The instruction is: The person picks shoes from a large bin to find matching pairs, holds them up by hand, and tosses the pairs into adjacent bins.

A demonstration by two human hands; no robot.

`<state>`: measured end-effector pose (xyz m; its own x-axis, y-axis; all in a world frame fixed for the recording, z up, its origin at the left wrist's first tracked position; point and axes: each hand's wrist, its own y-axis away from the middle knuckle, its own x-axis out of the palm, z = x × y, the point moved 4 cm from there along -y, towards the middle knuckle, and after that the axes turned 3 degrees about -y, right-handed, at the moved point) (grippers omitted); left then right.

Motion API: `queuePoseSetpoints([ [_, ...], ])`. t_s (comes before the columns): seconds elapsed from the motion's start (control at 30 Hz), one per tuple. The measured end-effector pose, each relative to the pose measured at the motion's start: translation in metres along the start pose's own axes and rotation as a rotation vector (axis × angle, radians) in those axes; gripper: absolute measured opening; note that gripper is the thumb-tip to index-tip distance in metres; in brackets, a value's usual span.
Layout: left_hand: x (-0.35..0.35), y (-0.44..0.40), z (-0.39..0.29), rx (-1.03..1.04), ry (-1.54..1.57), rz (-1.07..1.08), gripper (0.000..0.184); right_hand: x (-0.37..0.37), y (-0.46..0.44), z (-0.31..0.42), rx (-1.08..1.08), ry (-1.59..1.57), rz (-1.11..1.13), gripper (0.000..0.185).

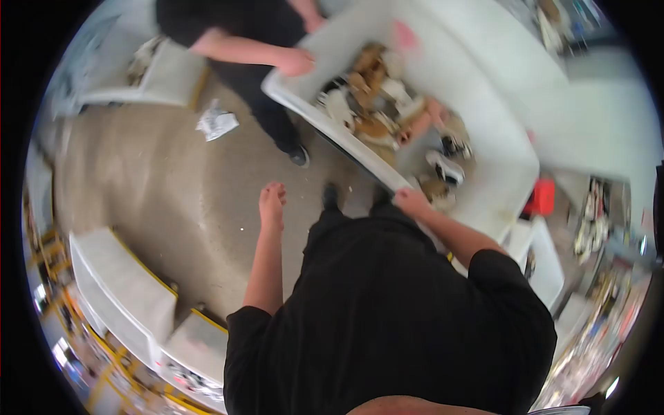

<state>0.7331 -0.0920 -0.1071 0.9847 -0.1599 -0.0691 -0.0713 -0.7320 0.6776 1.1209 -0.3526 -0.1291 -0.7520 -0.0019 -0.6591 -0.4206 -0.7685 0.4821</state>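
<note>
A large white bin point(484, 117) on the right holds a heap of shoes point(373, 93), brown, white and black. My right hand point(413, 201) is closed over the bin's near rim. Inside, close to that hand, lies a white and dark shoe point(446, 168). Over the floor, left of the bin, my left hand point(272, 198) hangs in the air with its fingers curled in and nothing in them. A pinkish item point(420, 124) among the shoes is too blurred to name.
A co-worker in black point(235, 34) stands at the bin's far left corner, one hand point(296, 61) on its rim. A crumpled white sheet point(217, 123) lies on the floor. White bins point(124, 277) stand at lower left; a red container point(543, 196) is at right.
</note>
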Motion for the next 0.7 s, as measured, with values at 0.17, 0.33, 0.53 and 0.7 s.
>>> queuePoseSetpoints([
  [0.17, 0.153, -0.018, -0.007, 0.056, -0.219, 0.185, 0.033, -0.061, 0.08, -0.183, 0.405, -0.126, -0.32, 0.037],
  [0.33, 0.315, -0.006, 0.008, 0.218, -0.56, 0.227, 0.039, -0.075, 0.116, -0.336, 0.747, -0.211, -0.253, 0.045],
  [0.53, 0.432, -0.01, 0.081, 0.506, -1.173, 0.194, 0.037, -0.045, 0.076, -0.531, 0.954, -0.346, -0.084, 0.05],
  [0.7, 0.458, -0.032, 0.146, 0.797, -1.501, -0.074, 0.02, -0.039, 0.005, -0.63, 0.921, -0.341, -0.078, 0.05],
])
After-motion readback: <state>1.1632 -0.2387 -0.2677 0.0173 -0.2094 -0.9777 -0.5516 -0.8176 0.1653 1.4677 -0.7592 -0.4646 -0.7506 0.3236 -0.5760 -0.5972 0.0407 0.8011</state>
